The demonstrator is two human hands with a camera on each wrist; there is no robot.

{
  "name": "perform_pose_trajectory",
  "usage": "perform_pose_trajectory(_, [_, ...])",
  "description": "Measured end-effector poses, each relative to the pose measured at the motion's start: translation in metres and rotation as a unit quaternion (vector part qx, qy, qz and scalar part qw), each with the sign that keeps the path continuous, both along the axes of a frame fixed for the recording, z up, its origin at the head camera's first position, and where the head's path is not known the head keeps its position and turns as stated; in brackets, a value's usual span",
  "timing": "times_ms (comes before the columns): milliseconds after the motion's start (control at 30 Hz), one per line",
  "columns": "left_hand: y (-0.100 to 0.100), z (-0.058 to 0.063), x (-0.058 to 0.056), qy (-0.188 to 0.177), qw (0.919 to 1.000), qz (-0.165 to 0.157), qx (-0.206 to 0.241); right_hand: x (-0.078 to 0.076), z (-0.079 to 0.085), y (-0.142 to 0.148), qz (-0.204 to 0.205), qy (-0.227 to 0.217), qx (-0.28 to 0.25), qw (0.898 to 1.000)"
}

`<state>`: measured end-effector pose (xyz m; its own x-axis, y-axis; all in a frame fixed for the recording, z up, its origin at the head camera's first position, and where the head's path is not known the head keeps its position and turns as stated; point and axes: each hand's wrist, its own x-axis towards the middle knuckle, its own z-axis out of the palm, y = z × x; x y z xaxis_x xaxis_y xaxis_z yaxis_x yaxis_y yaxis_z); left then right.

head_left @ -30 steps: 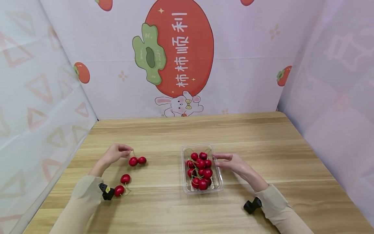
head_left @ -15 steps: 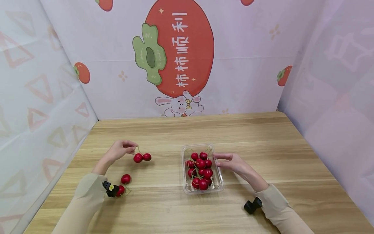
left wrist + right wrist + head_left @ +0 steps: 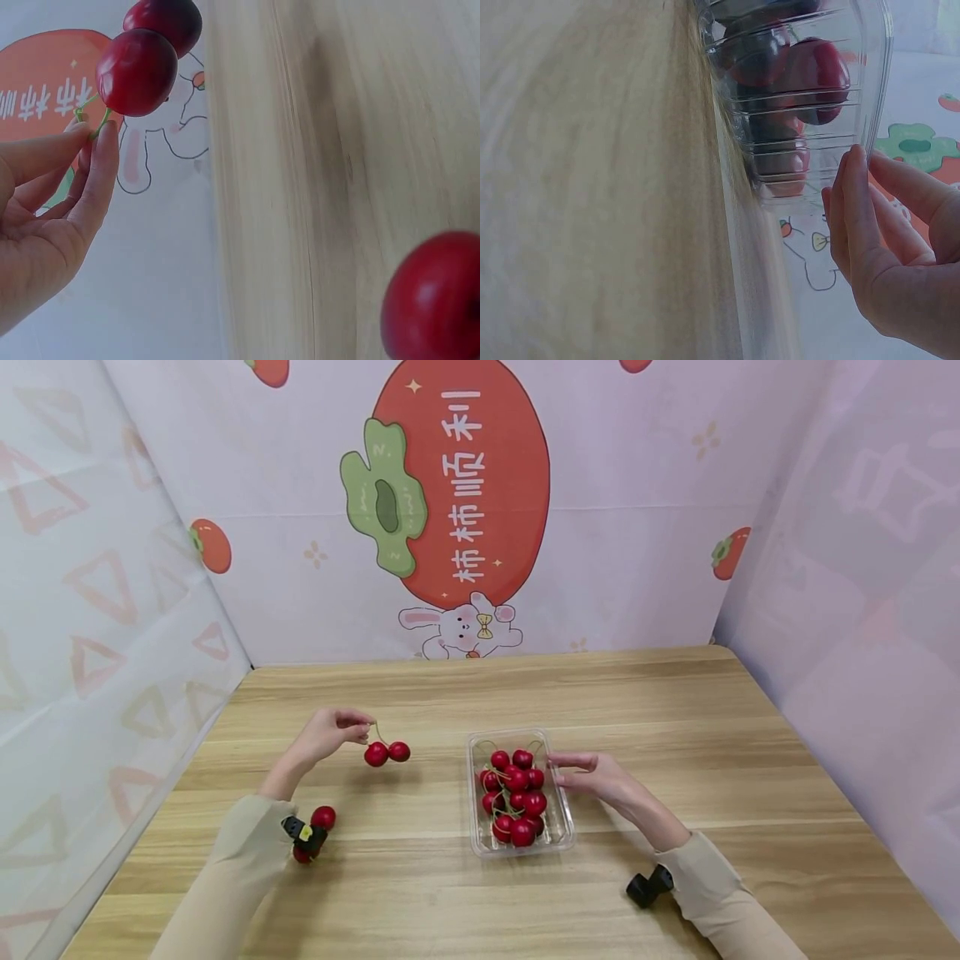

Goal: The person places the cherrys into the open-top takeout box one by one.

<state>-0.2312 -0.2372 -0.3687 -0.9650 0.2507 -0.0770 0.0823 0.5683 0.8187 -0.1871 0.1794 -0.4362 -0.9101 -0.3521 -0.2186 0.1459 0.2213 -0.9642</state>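
Observation:
My left hand (image 3: 335,735) pinches the green stems of a pair of red cherries (image 3: 387,753), which hang to the right of the fingertips. The left wrist view shows the thumb and fingers meeting on the stems, with the two dark red cherries (image 3: 138,73) overlapping. On the right, my right hand (image 3: 600,779) touches the side rim of a clear plastic container (image 3: 557,837) with fairly straight fingers. Several cherries (image 3: 517,779) with stems lie piled inside it. In the right wrist view the fingertips (image 3: 856,161) are right at the container's rim.
Another pair of cherries (image 3: 323,817) lies on the wooden table (image 3: 420,893) beside the left forearm, one partly hidden by the black wrist camera (image 3: 306,837). A printed cloth backdrop (image 3: 622,543) stands behind the table, with cloth at both sides.
My left hand has moved right and slightly toward the back, carrying the cherry pair closer to the container. Its wrist camera now covers more of the other pair. The right hand has stayed still.

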Motion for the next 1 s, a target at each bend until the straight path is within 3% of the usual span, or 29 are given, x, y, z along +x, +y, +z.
perform_pose_trajectory(1000, [0.058, 0.008, -0.022, 0.014, 0.9978, -0.034, 0.056, 0.0, 0.001, 0.0, 0.0, -0.003, 0.0, 1.0])
